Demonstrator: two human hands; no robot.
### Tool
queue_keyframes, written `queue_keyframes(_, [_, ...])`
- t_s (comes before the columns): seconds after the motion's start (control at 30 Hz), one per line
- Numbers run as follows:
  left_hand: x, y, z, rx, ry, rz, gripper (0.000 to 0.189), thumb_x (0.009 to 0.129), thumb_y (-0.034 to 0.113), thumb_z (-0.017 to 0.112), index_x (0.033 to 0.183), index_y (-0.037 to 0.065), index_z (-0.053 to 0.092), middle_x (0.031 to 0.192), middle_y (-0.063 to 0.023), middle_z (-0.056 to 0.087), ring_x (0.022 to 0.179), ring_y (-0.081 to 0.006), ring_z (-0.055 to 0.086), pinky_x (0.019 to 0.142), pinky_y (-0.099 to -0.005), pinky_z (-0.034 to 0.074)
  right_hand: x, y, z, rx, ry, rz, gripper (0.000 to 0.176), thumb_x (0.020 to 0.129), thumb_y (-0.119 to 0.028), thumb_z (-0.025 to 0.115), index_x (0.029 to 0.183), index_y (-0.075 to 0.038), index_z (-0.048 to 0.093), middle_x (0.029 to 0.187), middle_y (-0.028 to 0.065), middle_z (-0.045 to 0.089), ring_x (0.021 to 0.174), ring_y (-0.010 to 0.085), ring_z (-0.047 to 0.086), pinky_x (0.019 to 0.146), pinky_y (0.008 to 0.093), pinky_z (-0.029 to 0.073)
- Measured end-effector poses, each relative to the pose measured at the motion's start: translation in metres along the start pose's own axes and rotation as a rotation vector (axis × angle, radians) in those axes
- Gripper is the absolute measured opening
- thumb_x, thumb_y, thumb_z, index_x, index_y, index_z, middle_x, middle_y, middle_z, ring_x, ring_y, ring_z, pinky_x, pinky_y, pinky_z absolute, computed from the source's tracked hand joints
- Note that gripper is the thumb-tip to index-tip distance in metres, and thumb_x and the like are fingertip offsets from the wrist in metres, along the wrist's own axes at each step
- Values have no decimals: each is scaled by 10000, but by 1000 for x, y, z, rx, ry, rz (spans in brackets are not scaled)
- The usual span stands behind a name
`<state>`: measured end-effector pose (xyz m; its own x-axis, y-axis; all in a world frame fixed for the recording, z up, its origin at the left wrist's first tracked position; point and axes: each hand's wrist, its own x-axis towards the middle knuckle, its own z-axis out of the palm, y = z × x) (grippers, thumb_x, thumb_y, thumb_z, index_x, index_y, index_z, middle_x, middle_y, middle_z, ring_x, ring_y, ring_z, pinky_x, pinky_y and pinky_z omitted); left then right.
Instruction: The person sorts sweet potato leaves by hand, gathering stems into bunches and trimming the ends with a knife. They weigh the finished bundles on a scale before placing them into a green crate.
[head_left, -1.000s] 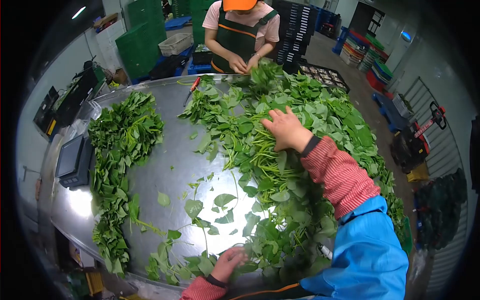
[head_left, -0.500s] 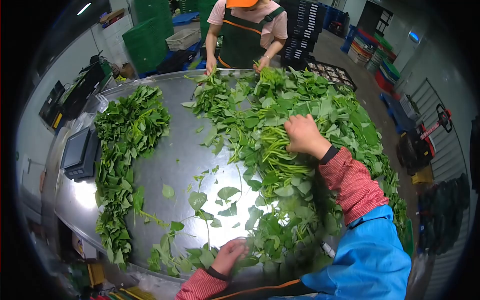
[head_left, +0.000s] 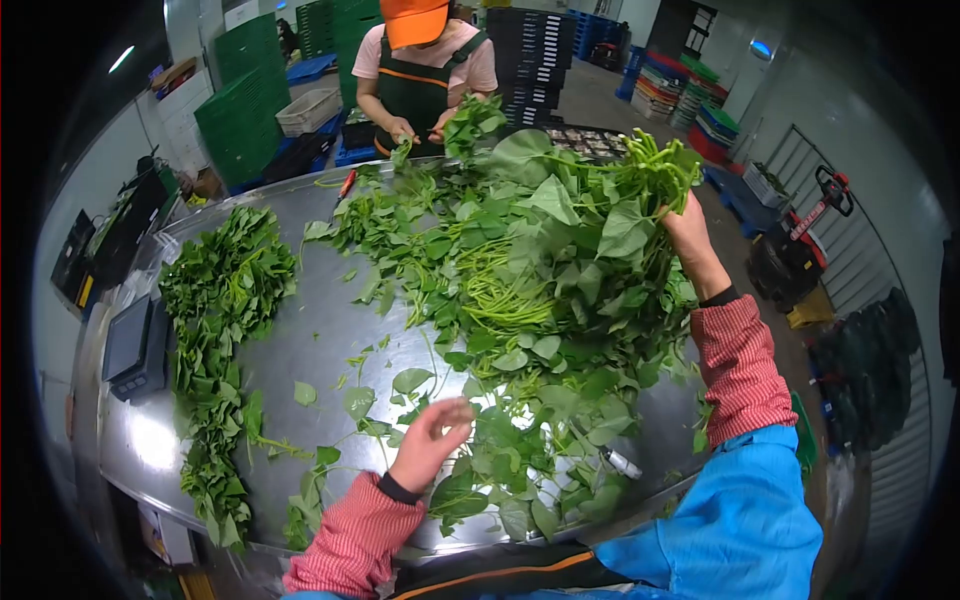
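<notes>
Bunch of leafy greens (head_left: 605, 235) gripped in the right hand (head_left: 686, 228), raised over the right part of the metal table (head_left: 330, 345), with pale stem ends (head_left: 655, 168) pointing up above the hand and broad leaves spreading left and down. Right fingers largely hidden behind foliage. Just below and to the left, a heap of greens (head_left: 425, 225) stretching toward the far edge, yellow-green stems (head_left: 505, 295) lying side by side in the middle. Left hand (head_left: 432, 440) half open, fingers loosely curled with a gap to the thumb, above loose leaves (head_left: 500, 450) toward the near edge; contact with them impossible to tell. Red-and-white patterned sleeves on both forearms, dark bands at both wrists, blue fabric higher up the right arm. Near the right forearm, a small white cylinder (head_left: 621, 463) with a dark end, lying among leaves. Along the left side of the table, a long row of greens (head_left: 215, 330) beside a dark device (head_left: 135, 345) with a flat panel. Across the table, a co-worker (head_left: 425, 80) in an orange cap and dark green apron, both hands at leafy sprigs, close to a red-handled tool (head_left: 346, 186).
</notes>
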<state>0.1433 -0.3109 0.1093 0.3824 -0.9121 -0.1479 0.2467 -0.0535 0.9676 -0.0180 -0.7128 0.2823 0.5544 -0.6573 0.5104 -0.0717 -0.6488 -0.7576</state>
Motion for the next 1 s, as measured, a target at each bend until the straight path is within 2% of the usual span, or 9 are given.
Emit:
queue_keyframes(0.1, [25, 44, 24, 95, 3, 180, 603, 817, 88, 683, 1353, 29, 413, 1299, -116, 526, 1244, -197, 471, 1057, -342, 353, -23, -15, -16, 25, -38, -76, 419, 811, -162, 568, 1193, 4, 523, 1105, 53, 585, 1009, 145, 529, 911, 289, 416])
queue_keyframes(0.3, [46, 93, 64, 402, 155, 772, 1003, 631, 325, 863, 1411, 3, 319, 1406, -159, 421, 1290, -274, 422, 1083, -390, 321, -87, -69, -2, -11, -140, -22, 441, 770, -92, 587, 1199, -13, 517, 1098, 39, 588, 1000, 135, 536, 913, 291, 431])
queue_keyframes(0.37, [44, 109, 77, 487, 124, 823, 1215, 530, 412, 895, 1452, -6, 223, 1439, -194, 365, 1332, -325, 366, 1105, -406, 289, -115, -71, 15, 84, -208, 56, 471, 758, -97, 634, 1208, -18, 520, 1098, 70, 602, 998, 172, 569, 906, 311, 449])
queue_keyframes(0.5, [50, 83, 86, 548, -46, 542, 1341, 493, 486, 896, 1457, -44, 128, 1416, -254, 356, 1313, -353, 386, 1090, -404, 317, -166, -94, 75, -107, -97, 69, 461, 733, -143, 681, 1156, -18, 548, 1086, 159, 602, 1011, 287, 598, 883, 361, 467])
queue_keyframes(0.63, [29, 37, 70, 293, -158, 374, 1210, 538, 435, 901, 1388, -46, 187, 1312, -197, 478, 1194, -315, 512, 1014, -390, 405, -205, -109, 132, 245, -128, 244, 464, 728, -155, 645, 1151, 9, 547, 1095, 171, 618, 1017, 295, 602, 900, 374, 459])
queue_keyframes(0.67, [21, 26, 68, 176, -193, 345, 991, 605, 276, 890, 1340, -23, 297, 1278, -169, 514, 1139, -264, 547, 974, -378, 439, -214, -114, 145, 267, -161, 280, 456, 737, -147, 622, 1156, 15, 543, 1103, 169, 619, 1021, 283, 601, 905, 367, 455])
queue_keyframes(0.83, [-22, 15, 26, -41, -163, 57, 598, 636, 86, 831, 1166, 20, 562, 1081, -52, 628, 965, -178, 608, 864, -317, 489, -247, -134, 177, 452, -377, 335, 536, 729, -153, 583, 1208, 63, 482, 1082, 211, 609, 1017, 286, 586, 916, 353, 441])
queue_keyframes(0.87, [-26, 9, 16, 9, -152, 72, 579, 652, 75, 815, 1168, 20, 560, 1091, -55, 624, 973, -178, 605, 870, -319, 486, -246, -131, 177, 398, -612, 426, 666, 777, -182, 548, 1359, 72, 345, 1328, 218, 447, 1261, 270, 410, 1069, 366, 310])
queue_keyframes(1.0, [-40, 8, -4, 107, -66, 152, 452, 716, 69, 772, 1127, 18, 589, 1089, -86, 642, 990, -188, 610, 882, -326, 479, -266, -118, 210, 184, -570, 307, 683, 806, -291, 485, 1335, 113, 332, 1269, 288, 440, 1194, 362, 437, 1055, 394, 317])
